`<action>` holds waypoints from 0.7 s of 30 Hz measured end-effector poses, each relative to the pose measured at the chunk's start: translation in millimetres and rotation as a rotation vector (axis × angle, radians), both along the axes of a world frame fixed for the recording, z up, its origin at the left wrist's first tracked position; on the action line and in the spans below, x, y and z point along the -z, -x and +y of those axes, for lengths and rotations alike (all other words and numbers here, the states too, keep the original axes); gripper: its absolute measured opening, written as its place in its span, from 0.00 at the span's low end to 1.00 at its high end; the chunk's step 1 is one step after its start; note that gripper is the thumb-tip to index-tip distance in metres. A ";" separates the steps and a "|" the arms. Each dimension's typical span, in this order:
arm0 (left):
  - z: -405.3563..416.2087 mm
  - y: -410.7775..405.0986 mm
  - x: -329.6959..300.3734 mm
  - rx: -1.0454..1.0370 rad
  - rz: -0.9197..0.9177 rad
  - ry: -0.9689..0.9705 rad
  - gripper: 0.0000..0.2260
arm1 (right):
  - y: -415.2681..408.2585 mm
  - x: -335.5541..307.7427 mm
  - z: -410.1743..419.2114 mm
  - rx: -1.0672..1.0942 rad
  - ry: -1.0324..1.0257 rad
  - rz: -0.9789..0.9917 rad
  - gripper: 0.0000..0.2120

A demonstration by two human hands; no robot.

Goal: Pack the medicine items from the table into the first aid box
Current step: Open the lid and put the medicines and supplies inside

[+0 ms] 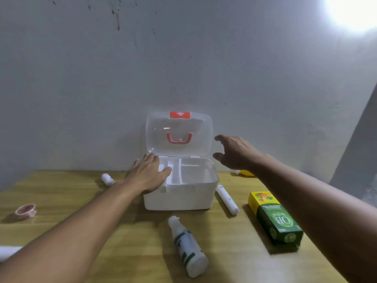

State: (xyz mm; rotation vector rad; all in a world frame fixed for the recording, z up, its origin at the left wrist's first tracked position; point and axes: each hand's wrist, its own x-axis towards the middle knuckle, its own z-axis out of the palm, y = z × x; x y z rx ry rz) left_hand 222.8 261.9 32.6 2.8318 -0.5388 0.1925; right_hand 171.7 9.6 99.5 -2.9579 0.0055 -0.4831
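Note:
The white first aid box (179, 198) stands open at the table's far middle, its clear lid (179, 133) with a red handle upright against the wall. A divided white tray shows inside. My left hand (148, 173) lies flat on the box's left rim, fingers spread, holding nothing. My right hand (234, 152) hovers open just right of the lid, apart from it. On the table lie a white bottle with green print (187, 246), a white tube (227, 200), a green and yellow carton (275, 218), a small white roll (107, 179) and a pink tape roll (26, 211).
A yellow item (245, 173) peeks out behind my right forearm near the wall. A white object (8, 252) shows at the left edge. The wooden table (132, 242) ends at a grey wall close behind the box.

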 end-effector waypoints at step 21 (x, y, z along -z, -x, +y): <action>-11.0 7.8 1.6 -0.036 0.056 -0.152 0.32 | 86.8 22.8 -45.7 0.474 -0.141 0.848 0.43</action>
